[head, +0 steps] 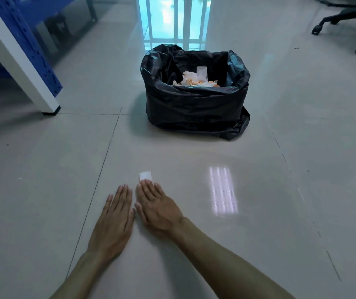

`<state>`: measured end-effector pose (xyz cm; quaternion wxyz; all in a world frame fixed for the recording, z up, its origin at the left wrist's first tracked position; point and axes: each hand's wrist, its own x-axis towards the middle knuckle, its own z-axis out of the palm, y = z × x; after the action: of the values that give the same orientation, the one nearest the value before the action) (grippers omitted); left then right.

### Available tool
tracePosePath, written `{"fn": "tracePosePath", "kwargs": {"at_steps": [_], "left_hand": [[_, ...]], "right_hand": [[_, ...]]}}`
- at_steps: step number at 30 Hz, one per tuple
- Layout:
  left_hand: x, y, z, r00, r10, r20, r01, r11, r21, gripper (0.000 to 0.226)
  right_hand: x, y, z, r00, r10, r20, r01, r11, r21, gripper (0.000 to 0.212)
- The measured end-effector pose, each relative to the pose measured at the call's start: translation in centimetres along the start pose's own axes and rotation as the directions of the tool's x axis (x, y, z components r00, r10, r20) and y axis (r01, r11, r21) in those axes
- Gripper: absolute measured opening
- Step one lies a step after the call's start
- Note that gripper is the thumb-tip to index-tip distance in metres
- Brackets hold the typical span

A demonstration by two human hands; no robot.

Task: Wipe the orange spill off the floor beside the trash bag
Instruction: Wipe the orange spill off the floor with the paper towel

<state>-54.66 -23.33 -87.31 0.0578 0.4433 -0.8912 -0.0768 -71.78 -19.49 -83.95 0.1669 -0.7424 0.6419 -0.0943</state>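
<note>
Black plastic: the trash bag (194,98) stands open on the floor (280,147), straight ahead of both hands and well apart from them; crumpled tissues (196,79) stained orange lie inside.
Spill: no orange patch shows on the pale tile near the hands, so the wiping looks nearly or wholly done, though glare could hide a thin film.
White pad: a small folded tissue (145,175) lies flat just beyond the fingertips, on the bag side.
Right hand (157,209): palm down, fingers straight and close together, the middle fingertips resting on the tissue's near edge; pressing, not gripping.
Left hand (113,221): flat on the floor, fingers together, empty, just beside the right one.
Key relation: the tissue sits forward of the right hand, in line with its fingers, and the bag lies further along roughly that same line; the right hand is nearer.
Likely next: pinch up the tissue and carry it forward to the bag.
</note>
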Motion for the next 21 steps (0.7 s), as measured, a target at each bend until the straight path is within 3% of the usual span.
{"fn": "tracePosePath", "kwargs": {"at_steps": [4, 8, 14, 21], "left_hand": [[0.0, 0.3, -0.2, 1.0, 0.009, -0.018, -0.009, 1.0, 0.002, 0.059], [-0.1, 0.3, -0.3, 1.0, 0.0, -0.004, 0.0, 1.0, -0.014, 0.059], [-0.2, 0.0, -0.1, 1.0, -0.006, 0.008, 0.006, 1.0, -0.006, 0.06], [-1.1, 1.7, -0.1, 0.996, -0.091, 0.026, 0.092, 0.994, -0.052, 0.063]], "right_hand": [[-1.7, 3.4, -0.4, 0.998, -0.03, -0.058, 0.023, 0.994, -0.108, 0.057], [-5.2, 8.9, -3.0, 0.976, 0.199, -0.089, -0.208, 0.972, -0.107, 0.063], [-14.3, 16.6, -6.0, 0.797, 0.578, -0.175, -0.598, 0.795, -0.099, 0.078], [-14.3, 15.2, -4.6, 0.723, 0.661, -0.198, -0.677, 0.736, -0.015, 0.075]]}}
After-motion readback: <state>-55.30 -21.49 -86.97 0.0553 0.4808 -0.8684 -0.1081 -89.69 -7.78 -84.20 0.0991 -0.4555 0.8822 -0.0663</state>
